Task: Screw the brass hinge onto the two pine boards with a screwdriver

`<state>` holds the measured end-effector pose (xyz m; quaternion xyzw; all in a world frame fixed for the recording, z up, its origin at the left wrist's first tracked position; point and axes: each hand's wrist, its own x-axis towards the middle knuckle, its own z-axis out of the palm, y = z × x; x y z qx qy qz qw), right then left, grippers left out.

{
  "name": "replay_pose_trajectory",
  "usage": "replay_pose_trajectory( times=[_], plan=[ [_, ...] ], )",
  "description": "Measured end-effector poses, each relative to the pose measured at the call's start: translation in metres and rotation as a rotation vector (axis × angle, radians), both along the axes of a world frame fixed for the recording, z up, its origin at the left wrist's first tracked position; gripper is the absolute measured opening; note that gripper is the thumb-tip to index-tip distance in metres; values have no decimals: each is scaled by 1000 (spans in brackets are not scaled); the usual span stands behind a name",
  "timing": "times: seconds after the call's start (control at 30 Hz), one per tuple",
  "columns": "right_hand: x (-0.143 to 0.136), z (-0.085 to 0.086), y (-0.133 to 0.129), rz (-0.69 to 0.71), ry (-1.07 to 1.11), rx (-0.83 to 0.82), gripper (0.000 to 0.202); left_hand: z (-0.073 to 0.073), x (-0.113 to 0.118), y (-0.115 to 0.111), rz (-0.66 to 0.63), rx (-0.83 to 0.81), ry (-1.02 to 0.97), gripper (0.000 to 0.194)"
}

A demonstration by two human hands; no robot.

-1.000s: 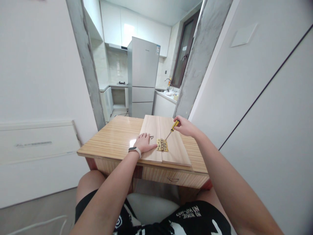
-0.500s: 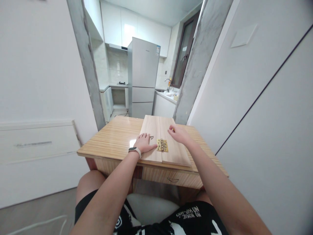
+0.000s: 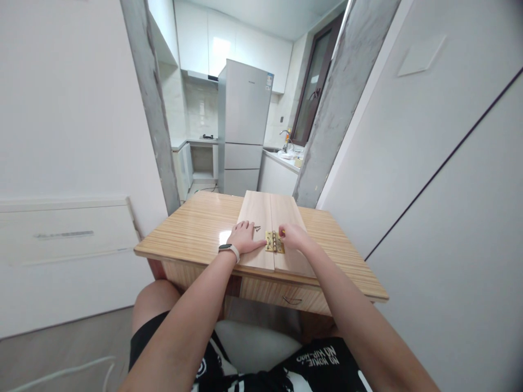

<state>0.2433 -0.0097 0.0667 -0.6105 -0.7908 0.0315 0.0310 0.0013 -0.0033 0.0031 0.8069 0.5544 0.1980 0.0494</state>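
Note:
Two pale wooden boards, a left one [image 3: 257,208] and a right one [image 3: 289,209], lie side by side on the table. A brass hinge [image 3: 270,242] spans the seam between them near the front. My left hand [image 3: 243,238] lies flat on the left board, fingers spread, its thumb reaching the hinge's left edge. A few small dark screws [image 3: 257,228] rest by those fingertips. At the upper right of the hinge is my right hand [image 3: 296,238], fingers closed in a pinch. A bit of yellow shows at its fingertips, too small to name.
The wood-grain table [image 3: 190,226] has a drawer with a metal handle [image 3: 292,300] at its front. A white wall [image 3: 433,207] stands close on the right. Beyond the table are a fridge [image 3: 248,109] and a sink counter [image 3: 281,170].
My right hand has moved down and toward me, from the upper part of the right board to the hinge. My left hand stays pressed on the left board. The view has shifted slightly.

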Motion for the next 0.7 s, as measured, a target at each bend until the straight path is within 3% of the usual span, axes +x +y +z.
replay_pose_trajectory(
  times=[0.37, 0.7],
  plan=[
    [-18, 17, 5, 38, 18, 60, 18, 0, -1, 1, -1, -16, -13, 100],
    [-80, 1, 27, 51, 44, 92, 16, -3, -1, 3, 3, 4, -12, 96]
  ],
)
